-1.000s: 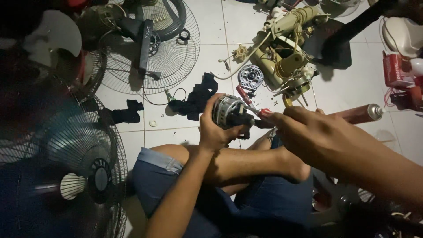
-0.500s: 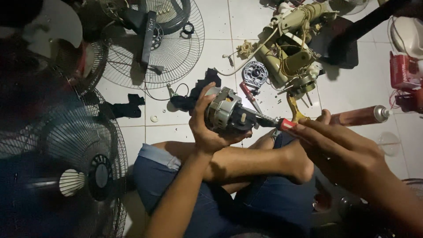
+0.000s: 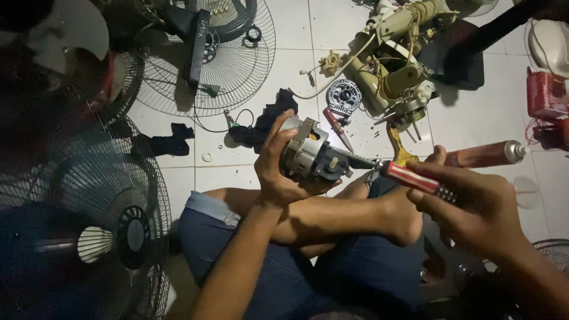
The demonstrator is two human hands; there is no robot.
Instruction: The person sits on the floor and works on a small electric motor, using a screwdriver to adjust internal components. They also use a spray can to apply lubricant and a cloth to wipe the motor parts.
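Observation:
My left hand (image 3: 278, 169) grips a silver and black fan motor (image 3: 311, 155) above my crossed legs. Its shaft end faces right. My right hand (image 3: 474, 204) holds a screwdriver with a red handle (image 3: 412, 179), and its dark tip touches the motor's right end. Both hands are above my knee and bare foot.
White tiled floor (image 3: 349, 35) with fan parts all around: a wire fan guard (image 3: 237, 65) at the top, a dark fan (image 3: 112, 237) at the left, a beige fan body (image 3: 397, 65) at the top right, a round motor cover (image 3: 344, 96), a spray can (image 3: 486, 154), a red box (image 3: 545, 92).
The motor has been turned so its end faces the right hand. The screwdriver has moved in against the motor, and the view has shifted slightly.

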